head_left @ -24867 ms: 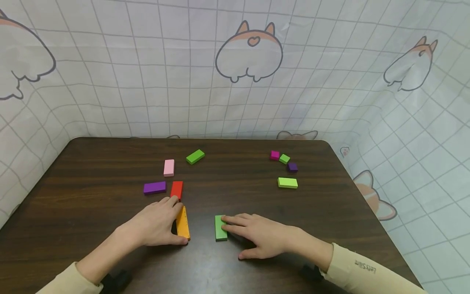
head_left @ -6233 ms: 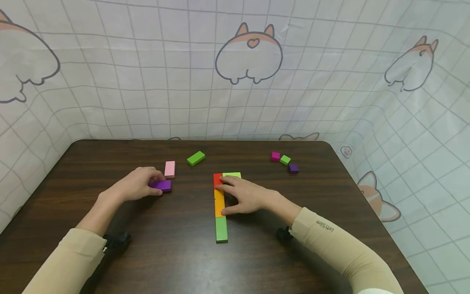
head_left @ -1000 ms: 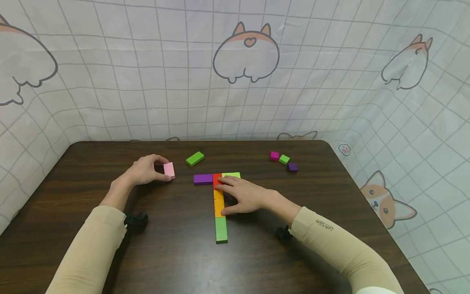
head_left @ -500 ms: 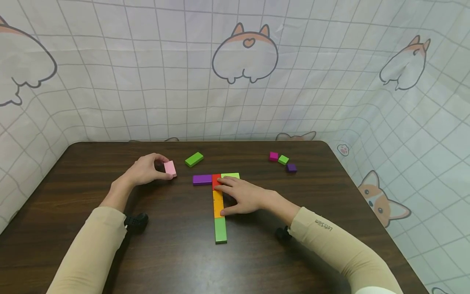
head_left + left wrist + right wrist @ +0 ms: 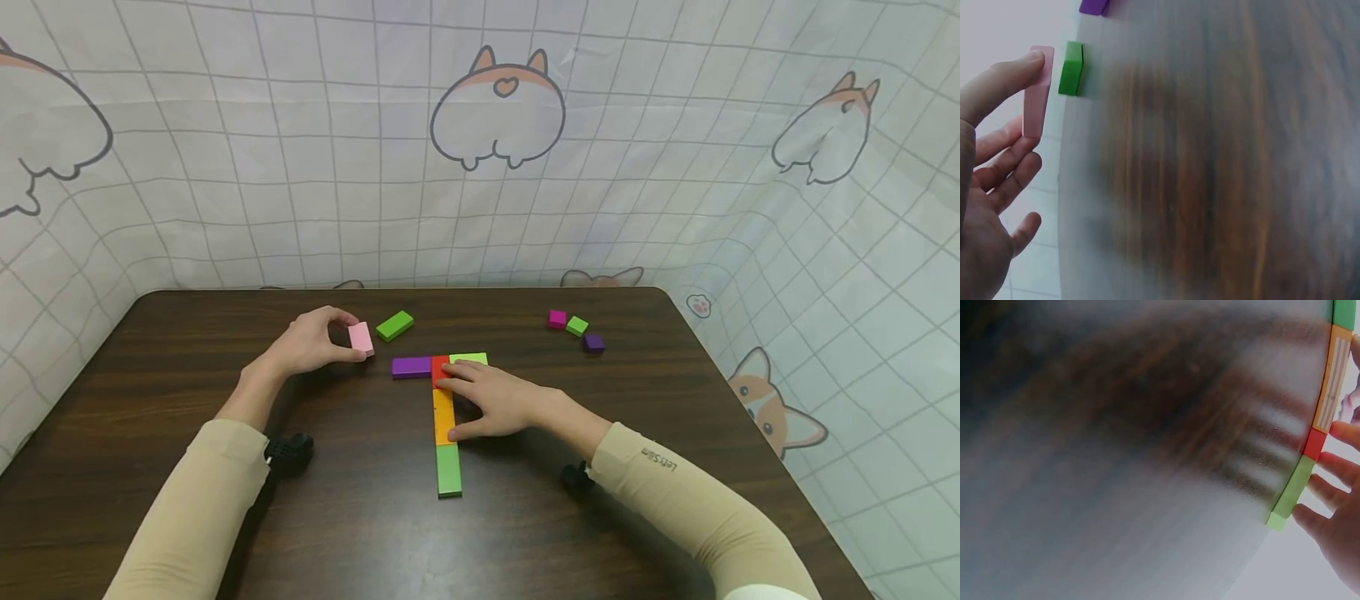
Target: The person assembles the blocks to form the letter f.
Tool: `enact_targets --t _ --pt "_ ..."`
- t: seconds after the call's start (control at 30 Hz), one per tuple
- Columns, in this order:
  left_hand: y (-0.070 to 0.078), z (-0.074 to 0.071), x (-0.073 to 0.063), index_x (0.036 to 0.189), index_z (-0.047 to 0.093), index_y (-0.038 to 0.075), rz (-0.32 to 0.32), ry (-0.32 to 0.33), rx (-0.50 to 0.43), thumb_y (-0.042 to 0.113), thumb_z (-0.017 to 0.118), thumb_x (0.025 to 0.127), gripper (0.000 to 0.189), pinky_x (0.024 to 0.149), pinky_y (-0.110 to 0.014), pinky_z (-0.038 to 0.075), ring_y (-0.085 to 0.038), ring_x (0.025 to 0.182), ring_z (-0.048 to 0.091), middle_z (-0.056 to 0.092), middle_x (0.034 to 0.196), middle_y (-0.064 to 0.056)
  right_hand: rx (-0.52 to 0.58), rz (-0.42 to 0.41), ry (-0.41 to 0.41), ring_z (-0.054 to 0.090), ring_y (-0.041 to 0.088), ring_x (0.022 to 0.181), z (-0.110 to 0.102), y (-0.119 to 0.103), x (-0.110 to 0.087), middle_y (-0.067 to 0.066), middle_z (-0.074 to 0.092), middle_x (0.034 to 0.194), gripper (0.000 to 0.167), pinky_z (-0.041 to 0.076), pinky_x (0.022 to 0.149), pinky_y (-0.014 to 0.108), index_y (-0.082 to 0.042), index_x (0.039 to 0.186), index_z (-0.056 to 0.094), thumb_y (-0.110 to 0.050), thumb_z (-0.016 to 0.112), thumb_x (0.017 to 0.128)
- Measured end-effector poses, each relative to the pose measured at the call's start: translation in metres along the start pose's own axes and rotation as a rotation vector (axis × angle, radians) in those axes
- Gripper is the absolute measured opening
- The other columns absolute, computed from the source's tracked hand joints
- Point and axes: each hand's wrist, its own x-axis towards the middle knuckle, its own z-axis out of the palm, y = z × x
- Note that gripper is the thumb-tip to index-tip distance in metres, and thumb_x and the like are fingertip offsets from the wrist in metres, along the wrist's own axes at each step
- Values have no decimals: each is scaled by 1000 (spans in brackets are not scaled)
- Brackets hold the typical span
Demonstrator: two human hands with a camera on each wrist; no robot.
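My left hand (image 5: 318, 340) pinches a pink block (image 5: 361, 337) between thumb and fingers; in the left wrist view the pink block (image 5: 1035, 109) hangs from that grip. With fingers spread, my right hand (image 5: 502, 402) rests on a row of touching blocks. That row runs from a red block (image 5: 437, 367) through an orange block (image 5: 444, 417) to a green block (image 5: 448, 469). A purple block (image 5: 412, 367) meets the red one's left side, a lime block (image 5: 471, 358) its right. Fingers partly cover the red and lime blocks.
A bright green block (image 5: 394, 326) lies just right of the pink one. Farther right, near the back edge, are a magenta cube (image 5: 557, 319), a small green cube (image 5: 577, 326) and a dark purple piece (image 5: 594, 343). Patterned cloth (image 5: 337, 167) hangs behind the dark wooden table (image 5: 360, 517).
Red, orange and lime blocks have joined the green one, then the purple block was set at the red one's left. My left hand has taken the pink block and moved it right; my right hand stays.
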Motion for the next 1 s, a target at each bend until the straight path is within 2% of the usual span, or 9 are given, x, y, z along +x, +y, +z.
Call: enact_targets --t 0.27,0.53,0.83,1.0 --pt "14 11 8 131 61 1 40 26 -15 39 88 81 69 105 -58 38 -35 122 52 61 129 -17 8 4 0 18 26 154 1 0 1 6 22 169 84 20 122 46 -19 162 35 -62 63 95" --pt "26 24 19 130 61 0 77 26 -20 41 88 81 69 104 -59 40 -36 119 52 61 128 -17 3 3 -3 18 25 155 0 0 1 6 21 169 84 20 122 45 -20 162 34 -62 62 95" --pt "37 35 24 131 60 -1 101 19 -54 37 88 81 69 98 -54 47 -35 115 54 61 127 -17 5 11 -21 18 26 154 1 -1 0 7 21 169 84 20 122 46 -20 162 34 -63 61 95" --pt "46 40 32 130 62 2 121 20 -40 37 89 79 68 99 -54 45 -34 114 54 61 125 -16 3 16 -17 19 26 154 -1 0 1 7 22 169 83 21 122 46 -20 162 34 -62 61 96"
